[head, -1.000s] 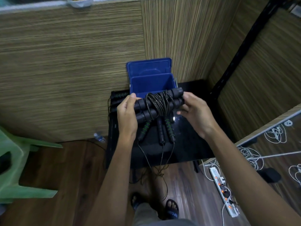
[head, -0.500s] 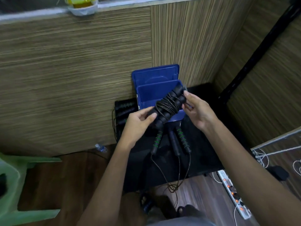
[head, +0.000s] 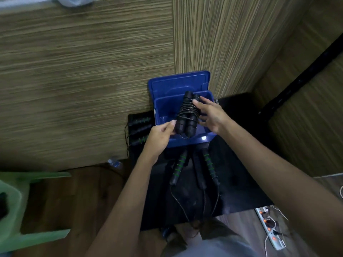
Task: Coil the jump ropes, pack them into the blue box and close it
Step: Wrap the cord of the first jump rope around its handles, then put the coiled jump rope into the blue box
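Left of centre frame, the left hand (head: 161,134) pinches the lower end of the coiled black jump-rope bundle (head: 187,115); the right hand (head: 211,115) has its fingers curled round it, over the open blue plastic box (head: 187,142) on the dark tabletop (head: 241,164). Packing step: next, probably lower it inside

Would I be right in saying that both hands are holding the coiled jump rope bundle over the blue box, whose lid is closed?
Not quite: the head view shows the lid standing open behind the blue box. Both the left hand and right hand do hold the coiled jump rope bundle over it.
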